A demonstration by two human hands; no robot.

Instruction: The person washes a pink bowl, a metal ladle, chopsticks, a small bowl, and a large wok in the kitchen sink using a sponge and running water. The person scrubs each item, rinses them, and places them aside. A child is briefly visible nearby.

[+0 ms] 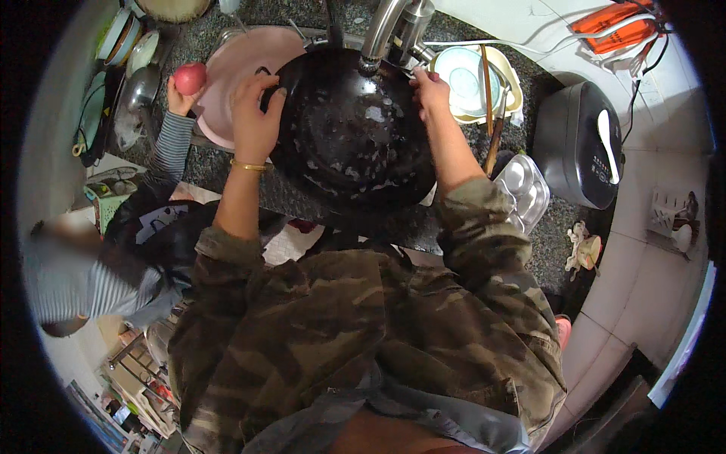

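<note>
A large black wok (351,136) lies under the metal faucet (377,40), its dark surface wet and patchy with foam or water. On the wok's left rim is my left hand (255,108), fingers curled at a small loop handle. My right hand (431,93) is closed at the opposite rim, beside the faucet; its fingertips are partly hidden. Behind my left hand sits a pink plastic basin (227,62). Just right of my right hand, a pale bowl (465,76) rests in a cream container with chopsticks (486,85) across it.
Another person's hand (180,99) holds a red apple (190,78) at the basin's left edge; that person stands close on my left. On the right are a steel divided tray (524,193) and a black rice cooker (578,144). Stacked dishes (119,37) stand at the upper left.
</note>
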